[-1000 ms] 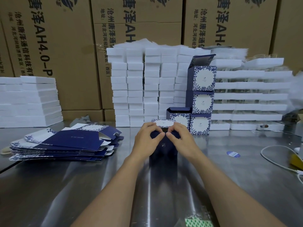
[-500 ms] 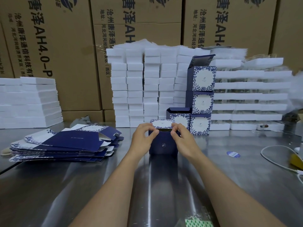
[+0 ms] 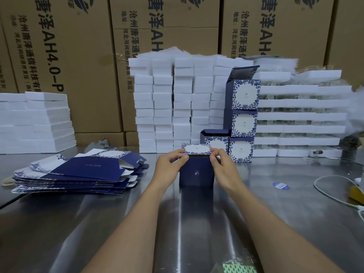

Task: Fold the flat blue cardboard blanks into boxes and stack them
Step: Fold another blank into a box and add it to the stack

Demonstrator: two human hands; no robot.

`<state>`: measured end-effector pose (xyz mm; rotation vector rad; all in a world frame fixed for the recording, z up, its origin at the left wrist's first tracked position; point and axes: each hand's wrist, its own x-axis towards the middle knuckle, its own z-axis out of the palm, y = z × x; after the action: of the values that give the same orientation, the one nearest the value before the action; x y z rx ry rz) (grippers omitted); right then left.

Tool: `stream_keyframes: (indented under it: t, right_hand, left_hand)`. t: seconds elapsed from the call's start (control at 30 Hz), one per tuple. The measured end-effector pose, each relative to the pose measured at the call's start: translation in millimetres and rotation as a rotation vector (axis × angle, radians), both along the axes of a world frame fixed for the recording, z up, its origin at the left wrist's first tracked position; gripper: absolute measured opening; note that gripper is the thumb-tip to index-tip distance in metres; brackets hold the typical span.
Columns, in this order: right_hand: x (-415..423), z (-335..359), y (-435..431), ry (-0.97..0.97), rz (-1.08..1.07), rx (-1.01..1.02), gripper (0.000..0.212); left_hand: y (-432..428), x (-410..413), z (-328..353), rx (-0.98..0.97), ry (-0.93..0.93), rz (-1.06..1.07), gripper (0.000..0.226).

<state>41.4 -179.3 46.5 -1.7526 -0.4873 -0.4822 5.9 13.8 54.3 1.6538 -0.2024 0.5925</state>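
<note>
You're in a packing warehouse: tall brown printed shipping cartons (image 3: pixel 78 56) fill twelve o'clock, stacked white foam slabs (image 3: pixel 173 103) stand before them, and flat blue cardboard blanks (image 3: pixel 78 170) lie on your steel worktop (image 3: pixel 98 223) at ten o'clock.

A half-folded blue box (image 3: pixel 196 172) stands on the steel table (image 3: pixel 98 223), the left hand (image 3: pixel 169 164) and right hand (image 3: pixel 222 166) closing off its upper corners. Left of the box, a pile of flat blanks (image 3: pixel 78 172) blocks the surface. Just behind it to the right rise finished boxes (image 3: pixel 243 123), backed by white foam blocks (image 3: pixel 173 105). Bare steel lies open in front of the box and to its right, up to a white cable (image 3: pixel 331 192).
</note>
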Motion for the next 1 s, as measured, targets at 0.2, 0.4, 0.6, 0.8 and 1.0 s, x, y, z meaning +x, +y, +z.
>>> stream_keyframes:
  t: [0.2,0.4,0.6,0.8,1.0]
  right_hand:
    - [-1.4,0.0,1.5,-0.006,-0.039,-0.031,0.016]
    - [0.3,-1.5,-2.3,-0.017,0.017,0.009,0.012]
    - [0.1,-3.7,-1.7,-0.108,-0.044,-0.177,0.022]
    - [-2.6,0.6,-1.3,-0.128,-0.080,-0.172,0.017]
    - [-5.9,4.8,0.1,-0.119,-0.104,-0.169,0.023]
  left_hand:
    - [2.0,0.7,-2.4,-0.031,0.018,-0.009,0.019]
    - [1.5,-1.1,2.0,-0.109,0.009,-0.016,0.011]
    - [-2.2,1.9,-3.5,0.216,-0.074,0.182,0.031]
    - [-4.0,0.0,1.1,0.223,-0.086,0.239,0.026]
    - [-5.1,-1.6,1.4,0.233,-0.070,0.240,0.027]
